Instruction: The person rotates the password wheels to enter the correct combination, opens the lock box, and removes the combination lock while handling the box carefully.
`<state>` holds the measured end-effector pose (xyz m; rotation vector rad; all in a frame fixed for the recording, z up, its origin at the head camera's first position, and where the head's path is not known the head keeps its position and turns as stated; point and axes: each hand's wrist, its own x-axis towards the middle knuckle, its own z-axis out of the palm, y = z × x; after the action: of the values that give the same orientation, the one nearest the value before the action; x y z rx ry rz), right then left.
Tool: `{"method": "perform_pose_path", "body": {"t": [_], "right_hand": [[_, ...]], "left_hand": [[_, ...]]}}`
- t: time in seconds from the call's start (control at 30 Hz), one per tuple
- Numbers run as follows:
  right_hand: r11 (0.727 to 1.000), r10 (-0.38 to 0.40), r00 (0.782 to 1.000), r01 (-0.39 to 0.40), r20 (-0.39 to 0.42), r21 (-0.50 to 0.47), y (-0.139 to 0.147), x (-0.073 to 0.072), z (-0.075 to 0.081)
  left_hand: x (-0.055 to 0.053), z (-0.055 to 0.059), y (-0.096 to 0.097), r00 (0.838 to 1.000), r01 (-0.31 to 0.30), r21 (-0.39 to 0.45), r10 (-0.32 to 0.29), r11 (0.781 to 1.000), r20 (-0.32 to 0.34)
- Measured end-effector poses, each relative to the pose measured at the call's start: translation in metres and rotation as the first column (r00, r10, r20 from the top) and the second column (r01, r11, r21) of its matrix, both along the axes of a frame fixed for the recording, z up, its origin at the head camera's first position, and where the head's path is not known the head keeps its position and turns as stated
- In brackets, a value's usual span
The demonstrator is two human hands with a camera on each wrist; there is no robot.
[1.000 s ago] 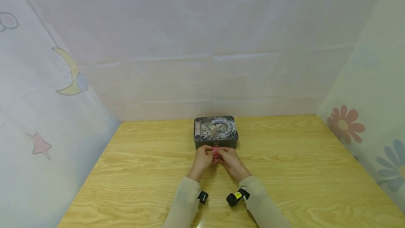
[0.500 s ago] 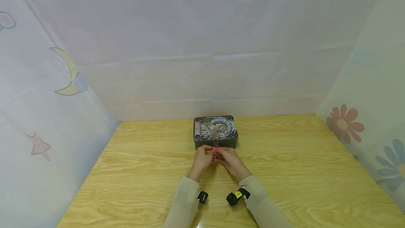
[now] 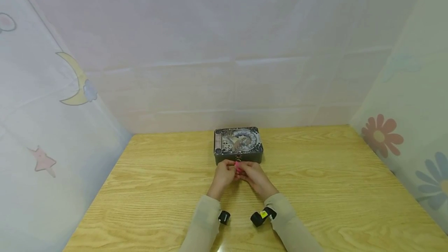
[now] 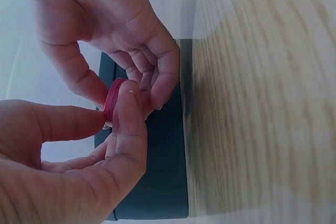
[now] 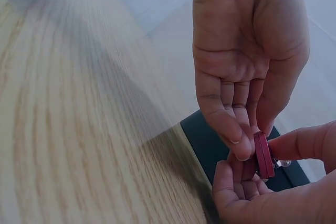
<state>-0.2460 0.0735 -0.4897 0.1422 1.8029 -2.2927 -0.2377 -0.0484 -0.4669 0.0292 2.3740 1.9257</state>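
Observation:
A dark tin box [image 3: 221, 159] with an illustrated lid stands shut near the back of the table. At the latch on its front is a small pink padlock [image 5: 264, 156], its metal shackle partly showing in the right wrist view. The left hand [image 3: 224, 176] pinches the padlock between thumb and fingers from the left. From the other side the right hand [image 3: 254, 178] holds it too, fingertips close against those of the left. In the left wrist view the padlock [image 4: 112, 99] stands on edge between the hands, which hide part of it and the latch.
The wood-grained table [image 3: 157, 189] extends on both sides of the box and in front. A pale cloth wall [image 3: 182, 88] rises close behind it, with patterned cloth at left and right. Black wrist devices [image 3: 259, 218] sit under the sleeves.

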Motion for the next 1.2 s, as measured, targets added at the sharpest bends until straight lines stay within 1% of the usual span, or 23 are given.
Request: {"method": "perform_pose_path", "body": {"t": [0.17, 0.3, 0.4, 0.5, 0.6, 0.8, 1.0, 1.2], "right_hand": [[1.0, -0.003, 1.0, 0.003, 0.001, -0.003, -0.0005, 0.0, 0.0008], [1.0, -0.004, 1.0, 0.004, 0.0, -0.014, 0.0006, 0.0008, 0.0012], [0.999, 0.005, 1.0, -0.005, 0.0, -0.054, 0.0022, 0.0014, 0.0025], [0.994, 0.017, 1.0, -0.016, 0.005, -0.106, 0.0038, 0.0014, 0.0035], [0.992, 0.026, 1.0, -0.025, 0.009, -0.127, 0.0051, 0.0017, 0.0035], [0.996, 0.024, 0.999, -0.022, 0.032, -0.084, 0.0053, 0.001, 0.0013], [0.999, 0.032, 0.999, -0.031, 0.015, -0.033, 0.004, -0.0007, -0.0003], [0.999, 0.022, 1.0, -0.022, -0.002, -0.029, 0.0028, 0.0014, 0.0006]], "left_hand": [[-0.0001, 0.0002, -0.0002, 1.0, 0.002, -0.005, -0.002, 1.0, 0.0], [-0.0003, 0.0001, 0.0001, 1.0, 0.002, 0.008, -0.002, 1.0, -0.001], [-0.0007, 0.0003, 0.0003, 1.0, -0.003, 0.009, 0.003, 1.0, -0.004], [-0.0012, 0.001, 0.0004, 1.0, -0.007, -0.011, 0.006, 1.0, -0.011], [-0.001, 0.0011, 0.0003, 1.0, -0.007, -0.025, 0.007, 1.0, -0.008], [0.0, 0.0004, 0.001, 1.0, -0.008, -0.007, 0.008, 1.0, 0.011], [-0.001, -0.0001, 0.0011, 1.0, -0.013, 0.005, 0.013, 1.0, 0.007], [-0.0006, -0.0003, 0.0011, 1.0, -0.009, 0.003, 0.009, 1.0, -0.001]]}}
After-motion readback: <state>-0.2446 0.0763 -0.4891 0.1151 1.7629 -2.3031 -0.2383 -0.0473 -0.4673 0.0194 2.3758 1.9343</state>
